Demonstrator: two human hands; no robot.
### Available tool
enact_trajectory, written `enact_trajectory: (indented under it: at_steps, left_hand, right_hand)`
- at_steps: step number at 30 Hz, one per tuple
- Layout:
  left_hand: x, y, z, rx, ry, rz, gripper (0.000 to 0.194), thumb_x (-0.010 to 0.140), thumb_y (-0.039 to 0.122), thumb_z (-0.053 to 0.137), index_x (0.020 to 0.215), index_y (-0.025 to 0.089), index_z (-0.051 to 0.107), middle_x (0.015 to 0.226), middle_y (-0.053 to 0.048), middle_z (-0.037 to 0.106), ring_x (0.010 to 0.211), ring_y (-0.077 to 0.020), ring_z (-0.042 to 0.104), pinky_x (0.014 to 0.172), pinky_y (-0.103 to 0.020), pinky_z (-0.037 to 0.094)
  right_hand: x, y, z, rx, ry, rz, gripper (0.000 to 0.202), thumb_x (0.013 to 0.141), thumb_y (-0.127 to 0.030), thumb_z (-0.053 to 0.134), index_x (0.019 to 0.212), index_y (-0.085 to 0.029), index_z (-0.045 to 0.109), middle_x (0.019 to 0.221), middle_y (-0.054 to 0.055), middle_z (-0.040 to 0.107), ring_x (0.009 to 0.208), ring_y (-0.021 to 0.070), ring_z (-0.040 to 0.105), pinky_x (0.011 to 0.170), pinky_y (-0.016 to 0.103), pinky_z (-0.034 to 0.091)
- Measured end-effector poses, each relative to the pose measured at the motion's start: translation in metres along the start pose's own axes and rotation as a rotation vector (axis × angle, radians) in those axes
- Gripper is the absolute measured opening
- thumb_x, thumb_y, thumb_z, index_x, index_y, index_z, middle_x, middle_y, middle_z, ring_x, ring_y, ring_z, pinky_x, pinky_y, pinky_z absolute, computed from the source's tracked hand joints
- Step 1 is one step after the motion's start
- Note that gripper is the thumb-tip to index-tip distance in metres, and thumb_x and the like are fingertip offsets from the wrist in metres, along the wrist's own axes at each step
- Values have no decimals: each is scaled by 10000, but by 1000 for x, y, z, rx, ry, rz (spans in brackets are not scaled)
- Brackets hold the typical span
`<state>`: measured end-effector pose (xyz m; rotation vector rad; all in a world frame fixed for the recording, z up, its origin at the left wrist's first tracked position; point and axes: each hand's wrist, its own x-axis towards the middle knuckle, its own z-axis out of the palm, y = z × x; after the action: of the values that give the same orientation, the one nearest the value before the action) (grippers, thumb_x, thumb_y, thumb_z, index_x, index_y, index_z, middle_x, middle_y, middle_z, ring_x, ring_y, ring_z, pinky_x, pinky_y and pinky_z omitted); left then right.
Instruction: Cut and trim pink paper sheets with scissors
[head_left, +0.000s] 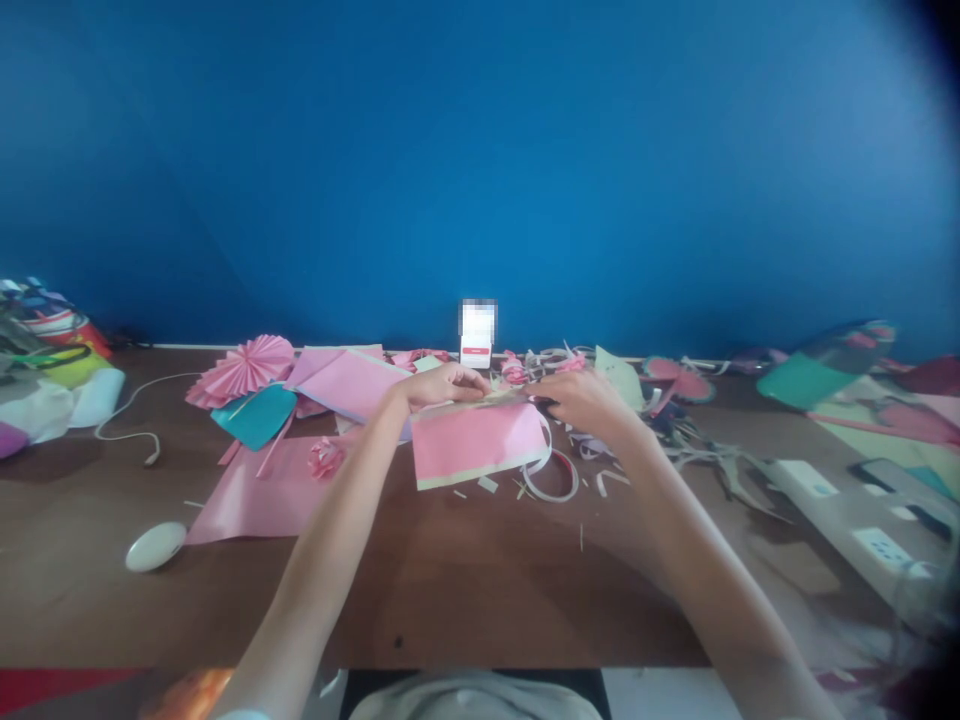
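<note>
My left hand (454, 383) is closed on the upper edge of a pink sheet of paper (480, 443), thumb and fingers pinched together. The sheet has a pale border along its lower side and is held up above the table. At the sheet's upper right, my right hand (581, 400) is closed around what look like scissors (546, 402), with a dark handle showing by the fingers. Their blades lie along the paper's top edge and are hard to make out. A loop of white ribbon (559, 497) lies just below the sheet's right corner.
Behind my hands a lit phone (478, 335) stands against the blue wall (480, 150). Pink paper (255, 500), a pleated pink fan (251, 370), a teal piece (255, 415) and a white mouse (155, 547) lie left. A power strip (847, 520) lies right, near tangled ribbons (731, 465).
</note>
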<state>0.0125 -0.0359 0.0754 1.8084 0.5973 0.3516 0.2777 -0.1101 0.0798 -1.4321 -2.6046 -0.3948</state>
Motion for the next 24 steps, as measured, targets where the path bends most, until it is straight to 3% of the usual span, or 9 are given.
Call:
enact_trajectory:
  at_steps: [11, 17, 24]
  left_hand:
    - [4, -9, 0, -46, 19, 10, 279, 784, 371, 709, 941, 141, 715, 1003, -81, 684, 918, -156, 595, 854, -290, 402]
    - [1, -4, 2, -56, 49, -12, 270, 776, 352, 716, 943, 139, 728, 1021, -89, 688, 936, -163, 596, 864, -293, 404]
    - [0, 0, 2, -69, 83, -61, 291, 743, 349, 746, 927, 125, 730, 1017, -100, 690, 939, -168, 597, 868, -297, 415]
  right_hand:
    - [0, 2, 5, -9, 10, 5, 541, 691, -47, 473, 1114, -299, 699, 1013, -3, 747, 790, 162, 652, 536, 246, 309]
    - [2, 2, 5, -45, -29, -2, 488, 713, -53, 475, 1072, -287, 710, 829, 0, 748, 666, 151, 618, 534, 257, 263]
    - [2, 2, 6, -89, -12, -33, 456, 719, -51, 498, 1061, -270, 706, 789, 10, 729, 662, 151, 599, 542, 269, 240]
